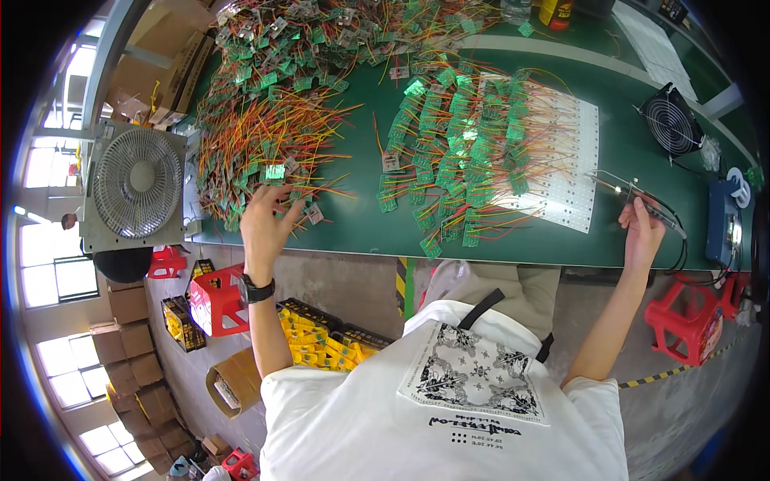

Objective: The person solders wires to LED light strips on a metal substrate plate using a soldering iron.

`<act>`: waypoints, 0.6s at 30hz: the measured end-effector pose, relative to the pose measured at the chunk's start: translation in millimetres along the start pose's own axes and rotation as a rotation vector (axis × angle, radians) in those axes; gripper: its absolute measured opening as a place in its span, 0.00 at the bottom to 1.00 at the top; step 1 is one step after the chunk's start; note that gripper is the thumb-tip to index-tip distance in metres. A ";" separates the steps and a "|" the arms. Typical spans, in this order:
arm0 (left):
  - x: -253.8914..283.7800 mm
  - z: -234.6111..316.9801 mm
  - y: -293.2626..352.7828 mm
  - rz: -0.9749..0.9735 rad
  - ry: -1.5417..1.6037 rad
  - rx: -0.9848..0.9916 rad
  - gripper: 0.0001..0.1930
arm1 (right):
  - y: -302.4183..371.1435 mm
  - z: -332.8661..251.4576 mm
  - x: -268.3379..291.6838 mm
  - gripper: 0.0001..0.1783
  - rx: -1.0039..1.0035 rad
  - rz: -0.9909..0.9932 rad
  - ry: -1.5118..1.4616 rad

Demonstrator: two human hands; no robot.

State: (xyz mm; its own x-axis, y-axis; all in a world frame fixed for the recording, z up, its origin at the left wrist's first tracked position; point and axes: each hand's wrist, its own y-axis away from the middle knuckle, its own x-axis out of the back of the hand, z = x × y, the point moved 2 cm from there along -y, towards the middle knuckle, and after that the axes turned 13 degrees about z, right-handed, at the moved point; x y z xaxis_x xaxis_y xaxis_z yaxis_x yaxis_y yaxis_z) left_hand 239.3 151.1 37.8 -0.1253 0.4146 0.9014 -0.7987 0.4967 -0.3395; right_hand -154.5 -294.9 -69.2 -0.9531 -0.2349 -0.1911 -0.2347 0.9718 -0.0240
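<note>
My left hand (269,223) reaches to the near edge of a big heap of small green circuit boards with red and yellow wires (265,120). Its fingers are curved and apart, with a bright green board (274,171) just beyond the fingertips. Another small board (314,213) lies by the thumb. Whether the fingertips touch any board, I cannot tell. On the right, my right hand (642,224) is closed around a soldering iron (659,213), whose tip points left over the perforated white sheet (573,192). Rows of wired green boards (457,152) lie beside and partly on that sheet.
A black round fan (672,120) and a blue soldering unit (722,220) with a solder spool (738,187) stand at the right. A large grey fan (138,184) stands left of the green table (365,232). Below are red stools (216,301) and a black crate with yellow pieces (317,341).
</note>
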 end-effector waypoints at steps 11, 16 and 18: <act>-25.8 -10.5 11.4 0.100 0.094 0.021 0.19 | -0.3 0.7 -6.4 0.14 -0.002 -0.004 -0.016; -28.0 -13.4 -5.8 0.020 0.473 0.124 0.22 | 0.8 -1.7 -7.4 0.14 -0.001 0.000 -0.017; -28.1 -1.4 -18.9 0.006 0.626 0.131 0.23 | 1.6 -2.0 -5.4 0.14 -0.002 0.008 -0.014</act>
State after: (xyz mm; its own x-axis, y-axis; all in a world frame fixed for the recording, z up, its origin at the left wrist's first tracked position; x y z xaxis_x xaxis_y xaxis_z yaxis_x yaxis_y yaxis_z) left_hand 258.7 131.2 18.6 0.2060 0.8037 0.5582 -0.8693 0.4123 -0.2728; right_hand -150.2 -292.2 -66.2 -0.9522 -0.2267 -0.2046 -0.2274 0.9736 -0.0201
